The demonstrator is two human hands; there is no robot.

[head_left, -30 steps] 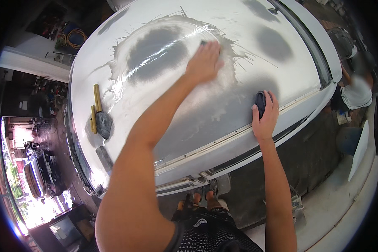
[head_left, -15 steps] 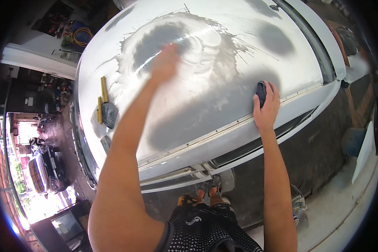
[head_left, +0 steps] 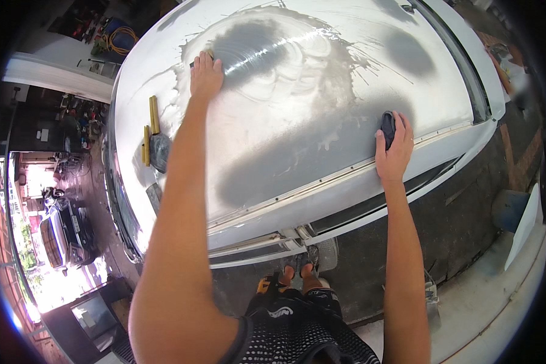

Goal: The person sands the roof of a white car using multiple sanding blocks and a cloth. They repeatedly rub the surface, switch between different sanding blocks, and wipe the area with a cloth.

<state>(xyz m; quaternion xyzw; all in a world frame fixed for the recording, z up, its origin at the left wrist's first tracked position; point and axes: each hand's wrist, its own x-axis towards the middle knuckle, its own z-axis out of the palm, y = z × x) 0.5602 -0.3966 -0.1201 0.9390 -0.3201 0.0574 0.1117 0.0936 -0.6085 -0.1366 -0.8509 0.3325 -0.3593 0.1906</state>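
Observation:
A white car roof (head_left: 273, 145) with grey sanded-looking patches and a wet, streaky area spreads in front of me. My left hand (head_left: 206, 79) presses down at the left edge of that wet area. Its fingers are closed over a flat thing, of which only a dark edge and a yellowish bit show. Near the roof's close edge, on the right, my right hand (head_left: 396, 148) grips a dark oval pad (head_left: 387, 127), its exact kind unclear, resting against the grey patch.
Two yellow bars (head_left: 150, 124) lie on the roof's left side beside a dark rounded pad (head_left: 159, 151) and a small grey sheet (head_left: 154, 197). A metal rail (head_left: 303, 189) runs along the near roof edge. Another vehicle (head_left: 64, 233) stands far left. A blue bin (head_left: 508, 209) is at right.
My left hand has swept left across the wet area, from its middle to its left edge. My right hand still holds the dark pad, appearing slightly further right as the view shifts.

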